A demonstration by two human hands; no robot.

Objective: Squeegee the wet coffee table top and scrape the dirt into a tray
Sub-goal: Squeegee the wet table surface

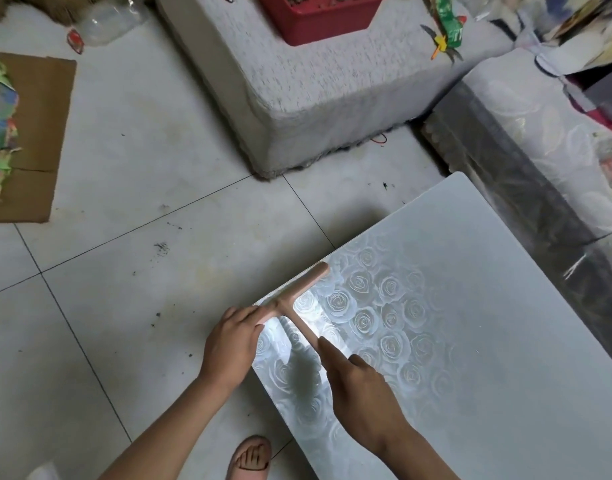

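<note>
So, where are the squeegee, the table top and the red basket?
squeegee (pixel 308 280): head view, on its blade bar.
table top (pixel 488 306): head view, bare middle.
red basket (pixel 318 29): head view, front wall.

We get soft, even, fairly bright light. The glossy pale rose-patterned table top (pixel 470 341) throws a white glare patch in the lower middle of the frame, beside the pink T-shaped plastic squeegee (pixel 290 296), with a faint soft-edged shadow just below it. Grout lines of the grey tiled floor (pixel 124 168) bow toward the left edge; the upper corners look smeared and soft
</note>
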